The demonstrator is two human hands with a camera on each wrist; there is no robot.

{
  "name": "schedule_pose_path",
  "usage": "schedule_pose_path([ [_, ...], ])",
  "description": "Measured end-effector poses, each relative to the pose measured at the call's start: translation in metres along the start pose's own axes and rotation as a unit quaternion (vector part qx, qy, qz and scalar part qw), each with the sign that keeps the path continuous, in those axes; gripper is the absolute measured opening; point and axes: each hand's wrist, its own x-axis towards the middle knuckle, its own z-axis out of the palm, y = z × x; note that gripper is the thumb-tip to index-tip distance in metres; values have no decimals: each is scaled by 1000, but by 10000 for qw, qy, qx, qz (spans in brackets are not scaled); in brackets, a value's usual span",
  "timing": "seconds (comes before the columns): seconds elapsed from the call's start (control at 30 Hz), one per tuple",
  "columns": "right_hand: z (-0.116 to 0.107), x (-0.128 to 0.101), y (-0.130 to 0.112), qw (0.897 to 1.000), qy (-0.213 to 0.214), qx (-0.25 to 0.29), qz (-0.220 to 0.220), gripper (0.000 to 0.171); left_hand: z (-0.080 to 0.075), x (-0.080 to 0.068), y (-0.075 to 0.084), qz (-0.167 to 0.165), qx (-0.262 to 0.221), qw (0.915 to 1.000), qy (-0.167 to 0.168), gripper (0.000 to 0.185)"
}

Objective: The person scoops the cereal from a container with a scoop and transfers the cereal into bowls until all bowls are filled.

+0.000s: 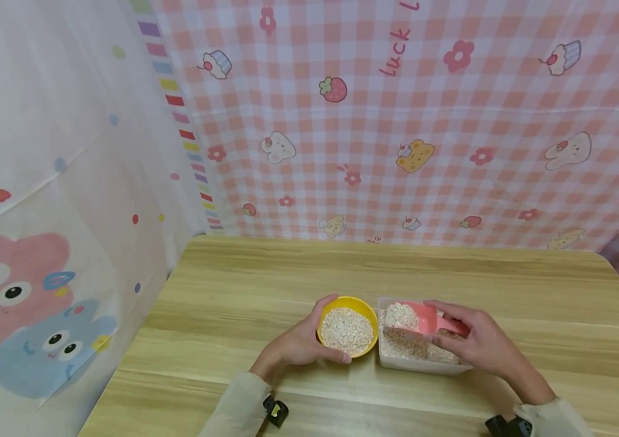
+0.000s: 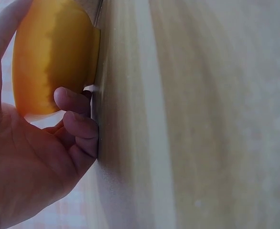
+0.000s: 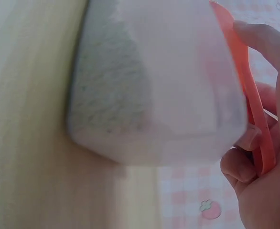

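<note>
One view, head, shows scooped oats (image 1: 400, 316); left grip (image 1: 304, 340) clasps bowl (image 2: 54, 52), right grip (image 1: 483, 341) scoop (image 1: 426, 315).

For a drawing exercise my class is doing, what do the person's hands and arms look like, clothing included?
The left hand and right hand are gloveless. Pale beige sleeves cover both forearms. Near the left wrist is a small black device with a yellowish patch; the right wrist has a dark one too.
</note>
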Motion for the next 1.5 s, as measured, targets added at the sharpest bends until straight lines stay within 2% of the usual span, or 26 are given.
schedule_pose_path([
  [0.17,0,4,-10,9985,11,-467,-272,54,3,-3,-2,-21,-97,9999,-15,116],
  [0.27,0,8,-18,9953,32,-905,-331,56,4,-4,-3,-26,-79,10000,-6,115],
  [0.43,3,13,-28,9898,33,-1321,-541,56,7,-5,-6,-63,-133,9999,-52,116],
  [0.67,7,20,-38,9835,133,-1455,-1067,57,7,-4,-7,-91,-88,9999,-80,117],
  [1.0,3,34,-45,9823,27,-1465,-1170,56,-1,4,2,-51,250,9997,-5,116],
  [1.3,7,37,-49,9787,-46,-1678,-1178,59,-1,1,-1,-143,166,9998,0,118],
  [1.5,7,43,-54,9712,-66,-1981,-1319,61,-1,2,-1,-118,149,9998,-9,117],
])
